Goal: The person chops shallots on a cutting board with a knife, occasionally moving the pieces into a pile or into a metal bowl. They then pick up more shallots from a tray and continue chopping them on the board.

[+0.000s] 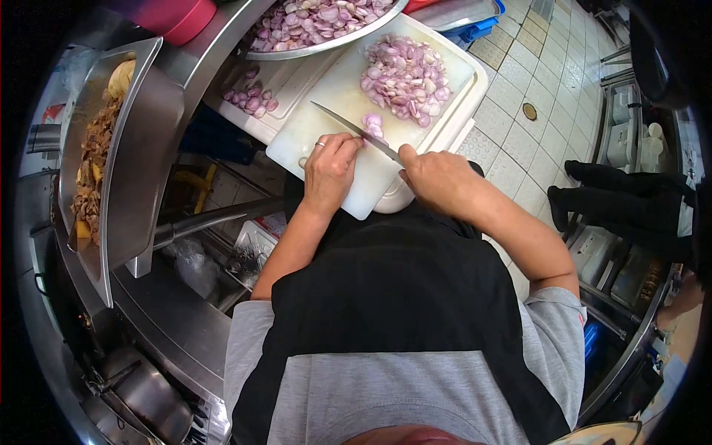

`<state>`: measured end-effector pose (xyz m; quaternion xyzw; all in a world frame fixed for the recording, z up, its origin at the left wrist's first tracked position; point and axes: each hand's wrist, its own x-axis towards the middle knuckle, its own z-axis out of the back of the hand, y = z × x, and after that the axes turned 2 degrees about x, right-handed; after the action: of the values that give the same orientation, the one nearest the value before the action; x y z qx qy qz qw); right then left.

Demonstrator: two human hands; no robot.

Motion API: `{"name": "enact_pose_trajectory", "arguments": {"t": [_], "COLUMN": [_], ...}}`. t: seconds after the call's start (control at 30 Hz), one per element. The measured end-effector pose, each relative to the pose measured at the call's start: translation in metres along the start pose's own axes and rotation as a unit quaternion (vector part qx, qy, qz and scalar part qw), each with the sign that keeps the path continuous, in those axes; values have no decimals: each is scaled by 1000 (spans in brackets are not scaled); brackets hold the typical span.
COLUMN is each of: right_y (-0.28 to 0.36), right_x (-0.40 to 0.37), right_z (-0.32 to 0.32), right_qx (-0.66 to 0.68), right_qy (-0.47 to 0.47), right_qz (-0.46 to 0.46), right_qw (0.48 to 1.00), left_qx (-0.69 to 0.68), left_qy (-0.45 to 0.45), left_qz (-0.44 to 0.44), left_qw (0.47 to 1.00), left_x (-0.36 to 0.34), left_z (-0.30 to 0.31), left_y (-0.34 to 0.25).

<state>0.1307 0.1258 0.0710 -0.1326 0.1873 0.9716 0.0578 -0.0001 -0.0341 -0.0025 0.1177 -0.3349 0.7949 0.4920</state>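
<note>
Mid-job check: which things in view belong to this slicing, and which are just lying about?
Belong to the job:
knife in the right hand
cutting board
sliced shallots on it
loose shallots beside it
bowl of more slices

Just lying about:
metal pan of food
pink tub
cooking pot

- The cutting board (300, 141) is lying in front of the black apron (397, 289).
- The right hand (441, 183) is gripping the knife (345, 124) over the board, its blade pointing toward the board's left edge.
- The left hand (330, 170) is curling its fingers beside the blade; anything beneath the fingertips is hidden.
- A heap of sliced shallots (408, 80) is covering the board's far end.
- Loose shallots (251, 99) are lying left of the board.
- A person (630, 196) is standing well right of the board.
</note>
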Motion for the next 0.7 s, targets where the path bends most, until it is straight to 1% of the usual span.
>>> {"name": "enact_pose_trajectory", "arguments": {"t": [0.07,0.13,0.17,0.27,0.33,0.37,0.47,0.53,0.57,0.63,0.67,0.7], "right_y": [-5,-9,-13,-10,1,3,0,-5,-8,-4,0,6], "right_x": [6,17,19,13,3,4,12,20,19,15,11,4], "right_z": [-18,-28,-29,-6,8,4,-20,-27,-27,-9,-2,6], "right_qx": [10,53,52,24,-1,-3,27,52,51,23,23,15], "right_qy": [-16,-63,-63,-48,1,2,-13,-79,-79,-43,-43,-18], "right_qz": [6,16,19,43,12,12,-14,29,31,32,31,10], "right_qw": [1000,996,996,998,1000,1000,999,995,995,998,998,1000], "left_qx": [0,-6,-5,-8,-4,-5,-2,-12,-10,-15,-17,-11], "left_qy": [-2,-8,-10,1,-6,-7,-5,-10,-11,-9,-8,-7], "left_qz": [1,0,1,2,3,4,7,0,1,5,5,10], "left_qw": [1000,1000,1000,1000,1000,1000,1000,1000,1000,1000,1000,1000], "left_x": [-1,0,1,1,-1,-1,0,0,0,-2,-2,-3], "left_z": [0,0,0,2,0,0,1,1,1,-1,-1,-1], "left_y": [1,0,0,-1,0,0,0,0,0,2,1,1]}}
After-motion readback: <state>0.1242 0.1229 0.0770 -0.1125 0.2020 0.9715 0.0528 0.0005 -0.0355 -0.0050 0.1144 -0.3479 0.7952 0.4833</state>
